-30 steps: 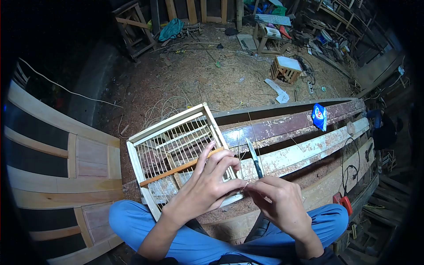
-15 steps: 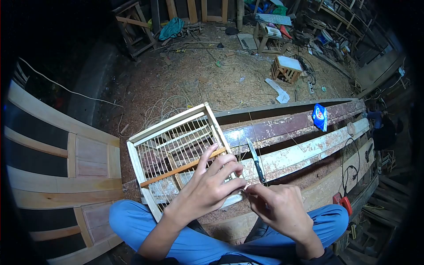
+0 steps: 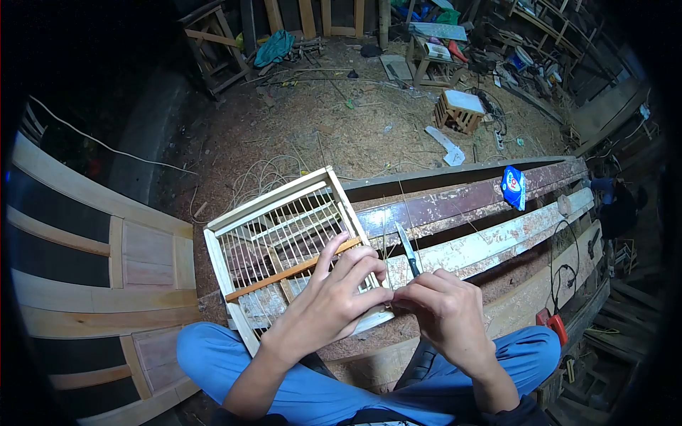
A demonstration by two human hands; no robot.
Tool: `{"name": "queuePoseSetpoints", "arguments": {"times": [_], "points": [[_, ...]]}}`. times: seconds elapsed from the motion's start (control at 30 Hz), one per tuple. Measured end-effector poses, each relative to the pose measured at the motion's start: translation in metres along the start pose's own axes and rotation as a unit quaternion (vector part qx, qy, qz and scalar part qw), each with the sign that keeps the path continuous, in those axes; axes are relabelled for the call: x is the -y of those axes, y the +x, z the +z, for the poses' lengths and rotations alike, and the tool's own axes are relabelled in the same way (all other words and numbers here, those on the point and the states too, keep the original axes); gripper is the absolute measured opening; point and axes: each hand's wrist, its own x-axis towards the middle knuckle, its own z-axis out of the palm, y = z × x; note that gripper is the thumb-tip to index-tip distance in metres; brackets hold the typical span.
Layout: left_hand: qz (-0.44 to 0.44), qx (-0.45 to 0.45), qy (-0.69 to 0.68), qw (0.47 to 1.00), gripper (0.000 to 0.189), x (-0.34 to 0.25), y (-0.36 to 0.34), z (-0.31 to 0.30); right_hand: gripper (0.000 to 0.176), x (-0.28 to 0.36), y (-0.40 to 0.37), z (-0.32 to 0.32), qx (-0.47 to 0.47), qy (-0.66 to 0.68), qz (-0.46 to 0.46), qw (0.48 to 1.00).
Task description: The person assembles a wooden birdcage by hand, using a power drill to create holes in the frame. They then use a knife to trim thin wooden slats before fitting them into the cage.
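A light wooden frame with thin parallel bars (image 3: 234,216) leans over my lap, crossed by an orange-brown strip (image 3: 266,285). My left hand (image 3: 341,295) rests over its lower right corner, fingers bent, thumb and fingertips drawn toward the frame's edge. Close beside it, my right hand (image 3: 444,309) is closed in a pinch at that same corner. Whatever lies between the fingertips is too small to make out. A knife (image 3: 406,243) lies on the boards just beyond my right hand, its handle partly hidden by the fingers.
Long planks (image 3: 490,245) stretch to the right, bearing a blue packet (image 3: 513,188). A red tool (image 3: 556,328) with a black cord sits at the right. Wooden panels (image 3: 145,255) stand at the left. Beyond are a crate-like stool (image 3: 460,110) and floor shavings. Someone's dark-clothed figure shows at far right.
My right hand has moved slightly up, its fingers more curled together, and now covers part of the knife handle. My left hand and the frame have barely moved.
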Motion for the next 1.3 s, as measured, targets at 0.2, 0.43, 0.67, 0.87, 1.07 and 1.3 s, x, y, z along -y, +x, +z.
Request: {"name": "queuePoseSetpoints", "arguments": {"times": [0.2,0.43,0.67,0.87,1.07,1.3], "points": [[0.009,0.006,0.008,1.000,0.022,0.000,0.000,-0.001,0.021,-0.003,0.000,0.003,-0.008,0.009,0.003,1.000],[0.013,0.008,0.000,1.000,0.021,0.002,0.000,-0.004,0.017,-0.009,0.005,0.005,-0.020,0.014,0.010,1.000],[0.014,-0.002,-0.003,1.000,0.022,0.004,-0.001,0.000,0.014,-0.010,0.007,0.000,-0.019,0.067,0.007,0.998],[0.008,-0.019,-0.036,0.999,0.028,0.006,-0.002,0.000,0.016,-0.013,0.008,0.005,-0.043,0.075,0.025,0.996],[0.002,-0.033,-0.061,0.998,0.035,0.008,-0.003,-0.003,0.017,-0.013,0.021,0.001,-0.105,0.088,0.022,0.990],[0.005,-0.042,-0.082,0.996,0.036,0.004,-0.002,-0.007,0.012,-0.014,0.023,0.005,-0.103,0.040,0.040,0.993]]}}
